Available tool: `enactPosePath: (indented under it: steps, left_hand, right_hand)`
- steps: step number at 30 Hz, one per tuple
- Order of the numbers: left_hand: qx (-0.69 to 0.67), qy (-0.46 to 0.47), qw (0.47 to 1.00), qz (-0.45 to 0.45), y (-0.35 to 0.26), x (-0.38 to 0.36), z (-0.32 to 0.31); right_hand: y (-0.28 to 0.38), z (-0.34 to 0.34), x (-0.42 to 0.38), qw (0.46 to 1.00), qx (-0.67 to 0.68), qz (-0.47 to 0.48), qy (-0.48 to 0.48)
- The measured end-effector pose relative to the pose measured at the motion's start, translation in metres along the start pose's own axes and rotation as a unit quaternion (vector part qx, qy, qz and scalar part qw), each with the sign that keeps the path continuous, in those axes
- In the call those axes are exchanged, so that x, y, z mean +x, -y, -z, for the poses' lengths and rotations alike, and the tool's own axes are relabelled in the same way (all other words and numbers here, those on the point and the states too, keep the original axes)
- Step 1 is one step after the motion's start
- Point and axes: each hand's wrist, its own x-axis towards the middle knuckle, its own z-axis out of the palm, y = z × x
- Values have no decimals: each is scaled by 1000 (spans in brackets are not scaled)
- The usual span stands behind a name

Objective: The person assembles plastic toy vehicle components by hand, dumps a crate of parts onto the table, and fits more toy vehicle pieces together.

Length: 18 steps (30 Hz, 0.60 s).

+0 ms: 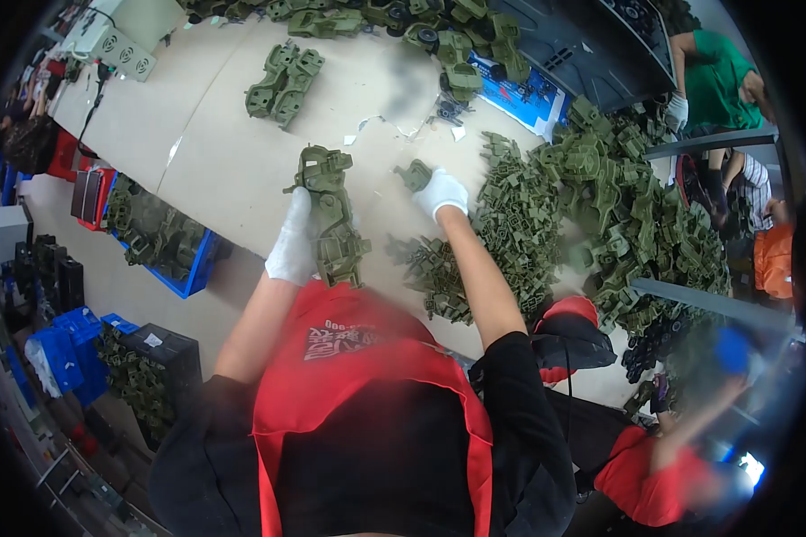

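A pale, smooth worktable (215,134) spreads beneath the olive-green vehicle body (335,215), with the workshop floor beyond its slanting left edge. Right of the body, moulded green shells form a tangled heap (618,170); between the two lies a spiky, loose pile of small parts (519,215). A red fabric apron (349,336) meets the body's near end. To the body's left, below the table, stands a blue crate (188,282) of green parts. Past its far end lie two similar bodies (284,85), side by side, a stretch of tabletop in between. The vehicle body, angular and rigid-looking, has its left side gripped by the white-gloved left hand (292,243). Just right of it, the gloved right hand (442,193) pinches a small green piece (413,174) narrowly over the table.
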Motion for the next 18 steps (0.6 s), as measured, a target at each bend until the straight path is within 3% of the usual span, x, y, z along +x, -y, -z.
enactPosePath:
  steps: [2, 4, 5, 8, 11, 12, 14, 16, 18]
  left_hand:
    - [-17, -14, 1000, -3, -1, -3, -1]
    - [-34, -27, 999, -6, -3, -4, 0]
    - [-20, -20, 1000, -7, -5, -4, 2]
    - [-11, -14, 1000, -1, 0, 0, 5]
    - [3, 10, 1000, 26, 4, 3, -7]
    - [13, 25, 999, 44, 5, 4, -13]
    - [27, 50, 997, 41, 14, 5, -21]
    - [64, 183, 978, -76, 16, 1, -39]
    - [66, 196, 976, -66, 21, 0, -37]
  right_hand:
    - [-7, 10, -3, 1000, -10, 5, 24]
    - [-14, 19, -14, 991, -72, 111, -16]
    - [-22, 27, -22, 964, -104, 237, -66]
    - [-1, 87, -84, 876, -182, 424, -137]
    - [21, 113, -132, 792, -301, 518, -123]
    - [26, 117, -145, 776, -255, 558, -149]
    - [37, 119, -162, 760, -262, 576, -148]
    - [42, 111, -172, 759, -259, 567, -188]
    - [45, 98, -175, 777, -320, 507, -192]
